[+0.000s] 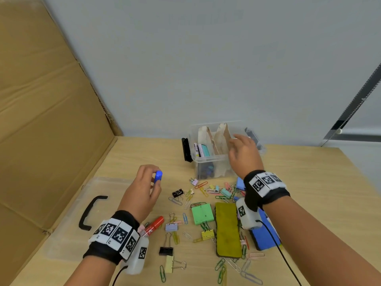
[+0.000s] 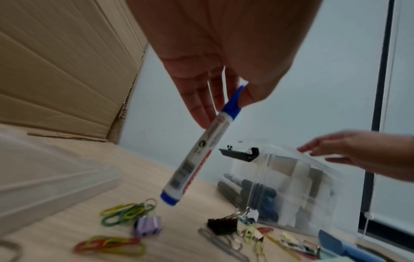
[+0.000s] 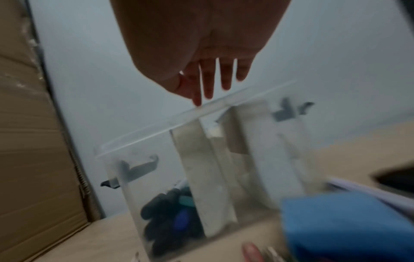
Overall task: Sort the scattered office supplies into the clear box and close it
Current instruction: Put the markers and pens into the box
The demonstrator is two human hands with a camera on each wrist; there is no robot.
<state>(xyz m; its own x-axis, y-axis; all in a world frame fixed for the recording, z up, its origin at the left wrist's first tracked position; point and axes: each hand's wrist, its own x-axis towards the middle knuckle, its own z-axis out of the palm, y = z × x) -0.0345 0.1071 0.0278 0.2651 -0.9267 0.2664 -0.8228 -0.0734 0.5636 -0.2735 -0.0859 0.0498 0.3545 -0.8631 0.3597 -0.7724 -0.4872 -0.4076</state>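
Observation:
My left hand [image 1: 152,179] pinches a white marker with a blue cap [image 1: 158,176] by its cap end, above the table left of the clear box [image 1: 208,164]. In the left wrist view the marker [image 2: 201,148] hangs tilted from my fingers [image 2: 201,109]. My right hand [image 1: 237,142] hovers over the box's right side, fingers straight and holding nothing; the right wrist view shows its fingers [image 3: 209,83] just above the box rim [image 3: 179,122]. Cardboard dividers [image 1: 221,139] split the box, and dark markers [image 3: 165,212] lie in its left compartment.
The clear lid with a black handle [image 1: 90,213] lies at the left. Paper clips and binder clips [image 1: 206,190], a red marker [image 1: 155,225], a green block [image 1: 202,213], an olive eraser [image 1: 227,228] and a blue eraser [image 1: 266,238] are scattered in front. A cardboard wall [image 1: 41,120] stands left.

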